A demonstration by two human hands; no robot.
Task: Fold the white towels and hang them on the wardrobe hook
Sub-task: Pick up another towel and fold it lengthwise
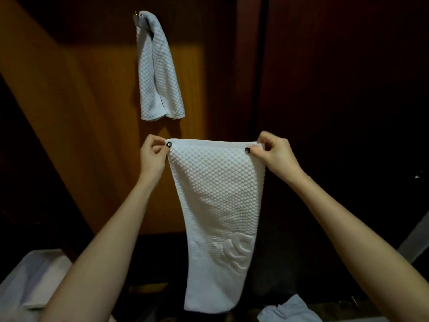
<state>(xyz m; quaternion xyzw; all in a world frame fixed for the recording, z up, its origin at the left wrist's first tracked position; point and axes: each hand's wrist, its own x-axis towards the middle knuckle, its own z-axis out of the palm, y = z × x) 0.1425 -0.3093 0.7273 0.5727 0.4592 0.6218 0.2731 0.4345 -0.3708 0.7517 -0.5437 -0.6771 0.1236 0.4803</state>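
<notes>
- While I hold it up by its top edge, the white towel (216,205) hangs lengthwise in front of me as one long band. It has a dotted weave and a raised motif low on its right side, and the bottom end hangs free.
- Left hand (152,156): thumb and fingers pinch the towel's top left corner. The thumbnail is dark.
- Right hand (276,156): thumb and fingers pinch the top right corner in the same way, drawing the edge level between the two hands.
- Second towel (157,73): white with the same weave, draped over the hook (137,18) with both ends hanging down side by side. It is above and to the left of the held towel, not touching it.
- Hook: small and metallic, mostly covered by the draped towel.
- Wardrobe panel (92,112): brown wood with a lit orange patch behind the hung towel and darker doors to the right.
- Pale cloth (290,309): crumpled, at the lower right, cut off by the frame edge.
- White flat item (34,275): lower left, beside my left forearm. I cannot tell what it is.
</notes>
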